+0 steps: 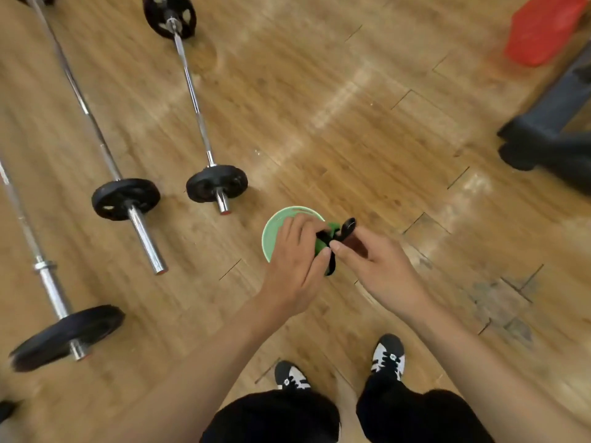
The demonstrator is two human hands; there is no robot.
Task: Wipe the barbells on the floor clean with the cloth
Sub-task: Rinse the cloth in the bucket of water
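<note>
No legible text, label, brand or number on the barbell plates [126, 198], shoes [388, 356] or green bowl [271, 231]; too blurred.

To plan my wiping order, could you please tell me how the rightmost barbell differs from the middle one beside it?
The rightmost barbell is shorter, both plates in view; the middle barbell is longer, its far end at the frame's top edge. Past the near plate, the rightmost barbell shows a short stub, the middle barbell a long, thicker sleeve. Both lie on the floor.
</note>
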